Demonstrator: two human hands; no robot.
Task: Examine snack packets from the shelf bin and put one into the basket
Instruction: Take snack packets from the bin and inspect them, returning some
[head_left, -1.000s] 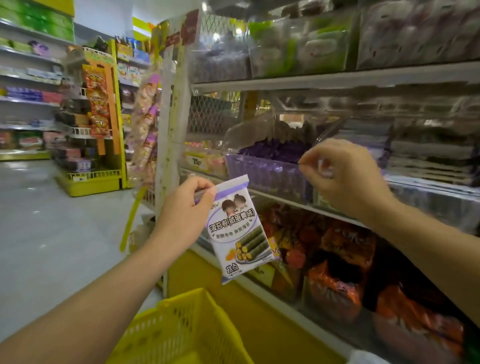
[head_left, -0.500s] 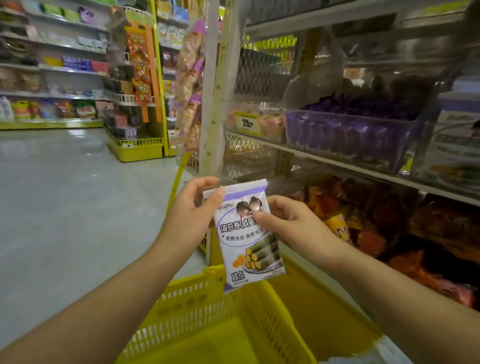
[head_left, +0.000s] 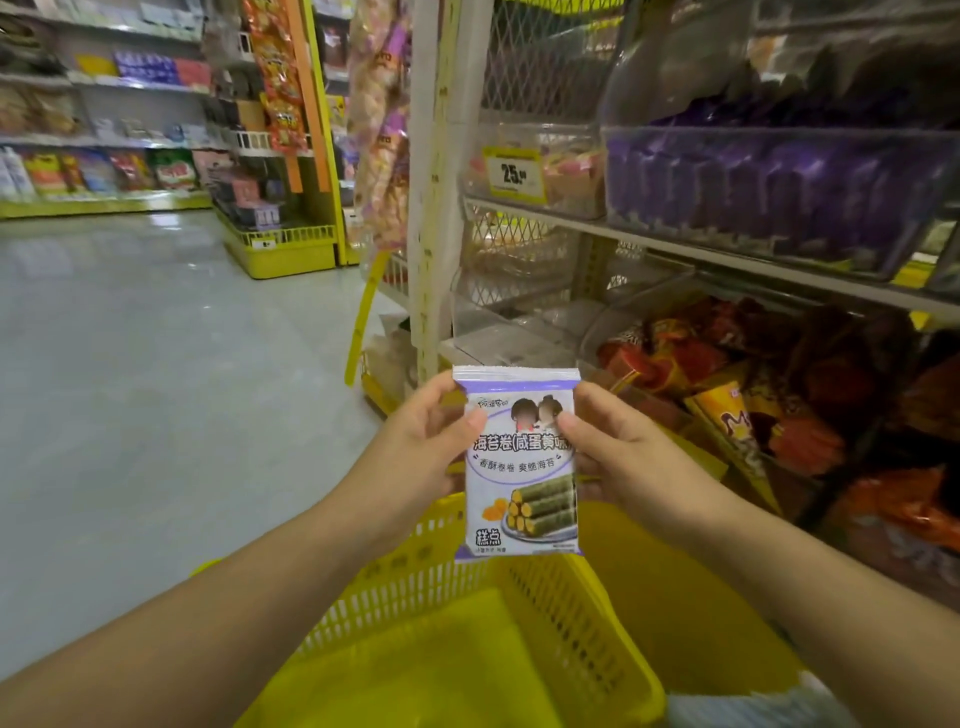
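Observation:
A white and purple snack packet (head_left: 519, 467) with seaweed rolls printed on it stands upright in front of me, its face toward the camera. My left hand (head_left: 421, 441) pinches its left edge and my right hand (head_left: 608, 447) pinches its right edge. Directly below the packet is the yellow plastic basket (head_left: 566, 613), its inside bare yellow. Up on the right shelf stands a clear bin of purple packets (head_left: 769, 182).
The shelf unit on the right has a white upright post (head_left: 431, 208), a bin with a yellow 25 price tag (head_left: 514, 174) and, lower down, orange and red snack bags (head_left: 727, 400). Grey shop floor (head_left: 156, 389) opens to the left; more shelving stands behind.
My right hand left the shelf bin, came down and took the packet's right edge. The packet now hangs straight over the basket, held by both hands, and my view has dropped lower.

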